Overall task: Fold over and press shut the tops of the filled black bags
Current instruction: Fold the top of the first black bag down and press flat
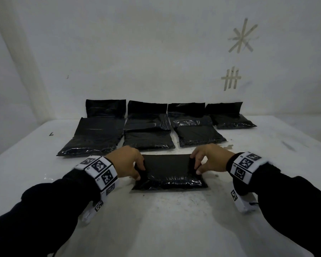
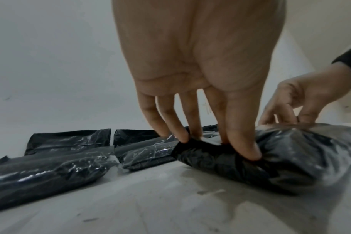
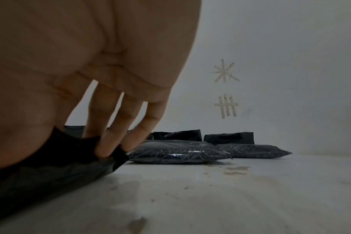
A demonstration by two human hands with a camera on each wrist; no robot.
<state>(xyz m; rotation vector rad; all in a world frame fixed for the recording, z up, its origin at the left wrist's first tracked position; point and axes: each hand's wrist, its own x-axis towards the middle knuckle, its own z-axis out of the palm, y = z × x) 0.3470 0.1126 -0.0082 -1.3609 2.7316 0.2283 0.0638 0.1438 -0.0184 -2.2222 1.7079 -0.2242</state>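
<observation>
A filled black bag (image 1: 170,175) lies flat on the white table in front of me, its matte top flap turned toward me over its glossy body. My left hand (image 1: 135,168) pinches the flap's left corner between thumb and fingers (image 2: 244,147). My right hand (image 1: 197,164) pinches the right corner (image 3: 108,152) the same way. In the left wrist view the bag (image 2: 281,158) bulges under both hands. In the right wrist view my palm hides most of the bag (image 3: 50,171).
Several more filled black bags (image 1: 146,127) lie in rows behind, their tops standing against the white wall. One bag (image 1: 93,138) lies at the left, another (image 1: 230,117) at the far right. Tape marks (image 1: 232,78) are stuck on the wall. The table (image 1: 165,219) is stained.
</observation>
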